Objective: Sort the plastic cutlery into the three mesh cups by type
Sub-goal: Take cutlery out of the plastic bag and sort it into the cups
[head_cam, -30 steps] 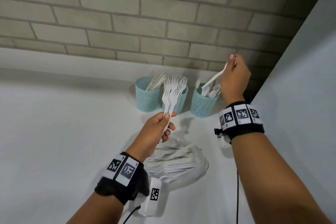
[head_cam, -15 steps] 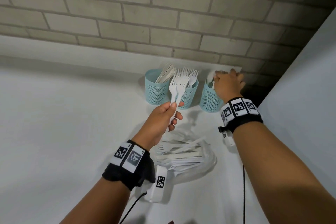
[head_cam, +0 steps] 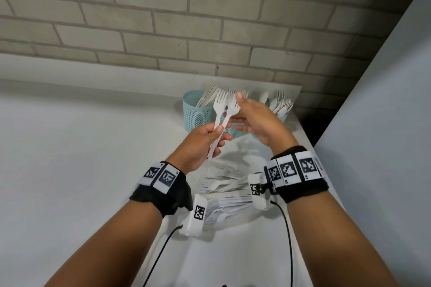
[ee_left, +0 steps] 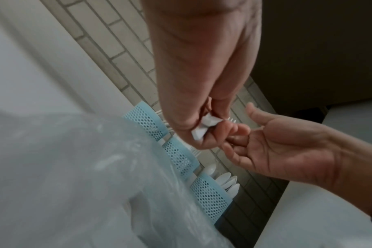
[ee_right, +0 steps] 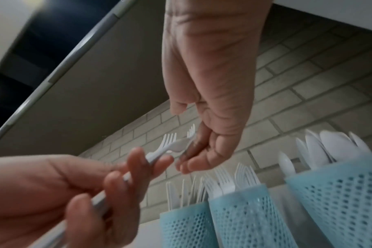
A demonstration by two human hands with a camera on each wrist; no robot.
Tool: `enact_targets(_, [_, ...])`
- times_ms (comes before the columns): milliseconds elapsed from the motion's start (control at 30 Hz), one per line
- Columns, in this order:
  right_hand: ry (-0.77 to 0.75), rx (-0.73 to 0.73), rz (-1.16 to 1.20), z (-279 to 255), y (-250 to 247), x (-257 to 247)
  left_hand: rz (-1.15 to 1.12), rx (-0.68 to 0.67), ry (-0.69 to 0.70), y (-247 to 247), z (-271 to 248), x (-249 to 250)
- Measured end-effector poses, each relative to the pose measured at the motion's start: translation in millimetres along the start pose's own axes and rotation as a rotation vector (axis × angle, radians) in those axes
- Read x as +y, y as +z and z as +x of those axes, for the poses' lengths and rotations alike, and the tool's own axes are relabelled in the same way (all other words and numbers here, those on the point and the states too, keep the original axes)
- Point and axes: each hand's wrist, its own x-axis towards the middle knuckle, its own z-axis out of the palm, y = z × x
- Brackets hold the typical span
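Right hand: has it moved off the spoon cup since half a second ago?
Yes. The right hand has come leftward off the spoon cup, now open beside the two forks held by the left hand.

light: soft, dim indoor | shadows: faint, diffuse | wrist views: motion-blurred, wide-angle-warped edges

My right hand (head_cam: 258,121) covers most of the middle cup (head_cam: 229,129) and the right cup (head_cam: 283,117) in the head view, so I see only small parts of them. My left hand (head_cam: 200,144) hides the middle of the two forks (head_cam: 222,110) handles. The pile of cutlery (head_cam: 224,193) on the table is partly behind my wristbands, and I cannot count the pieces. In the left wrist view the plastic bag (ee_left: 74,176) is blurred.
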Motion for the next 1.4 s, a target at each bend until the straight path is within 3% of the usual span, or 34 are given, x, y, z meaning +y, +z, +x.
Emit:
enact_targets(200, [0.009, -0.071, 0.299, 2.5, 19.0, 20.9, 0.086, -0.231, -0.212, -8.3, 6.9, 4.9])
enact_targets(267, [0.055, -0.093, 0.471, 5.5, 13.3, 21.2, 0.136, -0.274, -0.291, -12.3, 9.3, 7.2])
enact_targets(333, [0.066, -0.116, 0.49, 10.5, 7.9, 19.5, 0.157, -0.298, -0.355, -14.2, 12.7, 10.1])
enact_targets(400, [0.047, -0.13, 0.329, 13.4, 8.2, 13.3, 0.127, -0.294, -0.371, -12.0, 15.3, 14.1])
enact_targets(500, [0.029, -0.025, 0.178, 25.6, 6.2, -2.0, 0.163, -0.183, -0.265, -3.9, 20.8, 18.9])
enact_targets(633, [-0.156, 0.359, 0.149, 51.3, -20.7, -22.2, 0.782, -0.036, -0.093, -4.0, 20.2, 21.9])
enact_targets(700, [-0.333, 0.493, 0.116, 60.5, -30.2, -25.8, 0.946, -0.074, -0.137, -9.9, 19.3, 19.3])
enact_targets(800, [-0.481, 0.569, 0.013, 69.3, -29.7, -24.7, 1.11, -0.206, -0.241, -19.1, 18.9, 12.4])
enact_targets(967, [-0.443, 0.559, -0.275, 88.9, -17.8, 1.6, 1.105, -0.268, -0.328, -26.7, 18.5, 1.9])
enact_targets(1100, [-0.294, 0.434, -0.672, 96.9, -7.2, 24.9, 1.1, -0.244, -0.24, -27.7, 18.0, 0.9])
enact_targets(1200, [-0.267, 0.364, -0.913, 97.0, -0.6, 39.2, 1.143, -0.275, -0.171, -27.7, 13.7, 3.6])
enact_targets(1333, [-0.215, 0.322, -1.034, 82.9, 4.0, 23.6, 1.201, -0.319, -0.149, -27.4, 7.5, 2.1])
enact_targets(1400, [-0.261, 0.36, -1.009, 66.3, 5.9, 5.7, 1.234, -0.318, -0.173, -26.4, 5.1, -0.7])
